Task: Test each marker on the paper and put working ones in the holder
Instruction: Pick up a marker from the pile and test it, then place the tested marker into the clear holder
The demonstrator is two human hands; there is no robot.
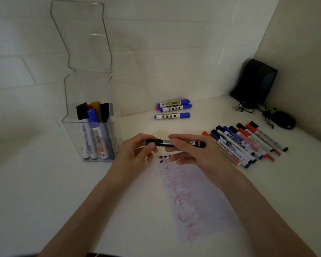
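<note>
Both hands hold one black marker [167,143] level above the top edge of the paper [196,199]. My left hand [137,151] pinches its black cap end. My right hand [191,151] wraps the barrel, and the black tail sticks out to the right. The paper carries red scribbles and a few blue and black marks near its top. A clear plastic holder [93,130] with an open lid stands at the left and contains several markers, caps up.
A row of several markers [248,143] in black, blue and red lies right of the paper. Three blue-capped markers [172,109] lie near the back wall. A black speaker [254,82] and a black mouse [283,122] with cables sit in the right corner.
</note>
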